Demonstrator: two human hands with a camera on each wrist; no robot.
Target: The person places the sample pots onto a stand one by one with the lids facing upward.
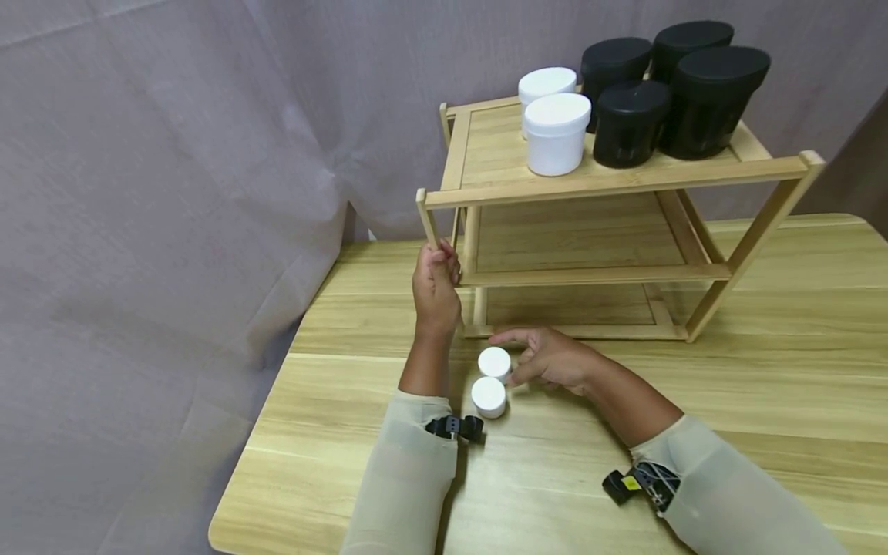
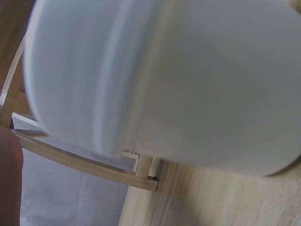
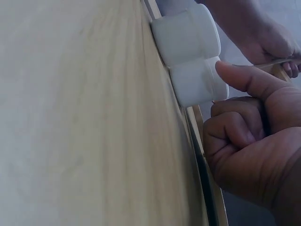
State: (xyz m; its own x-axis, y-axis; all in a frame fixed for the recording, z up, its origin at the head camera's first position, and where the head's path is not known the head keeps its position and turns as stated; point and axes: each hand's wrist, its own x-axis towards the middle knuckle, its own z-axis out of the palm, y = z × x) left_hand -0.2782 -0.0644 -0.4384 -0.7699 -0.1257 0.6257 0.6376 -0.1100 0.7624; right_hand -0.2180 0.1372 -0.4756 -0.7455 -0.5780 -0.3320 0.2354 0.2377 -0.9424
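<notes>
My left hand [image 1: 437, 289] grips the front left post of a three-tier wooden rack [image 1: 597, 275]. Two small white lidded jars stand upright on the table before the rack, a rear jar [image 1: 495, 362] and a front jar [image 1: 489, 397], side by side. The right hand [image 1: 555, 358] is beside the rear jar, its index finger stretched past the jar's far side and its thumb at the near side. Its other fingers are curled in the right wrist view, where the thumb [image 3: 235, 75] overlaps the lid. One white jar [image 2: 211, 89] fills most of the left wrist view.
On the rack's top tier are two white jars [image 1: 557, 139] and several black lidded jars [image 1: 631, 127]. A grey cloth [image 1: 173, 193] hangs behind the table [image 1: 333, 432] and along its left side. Each wrist carries a small camera.
</notes>
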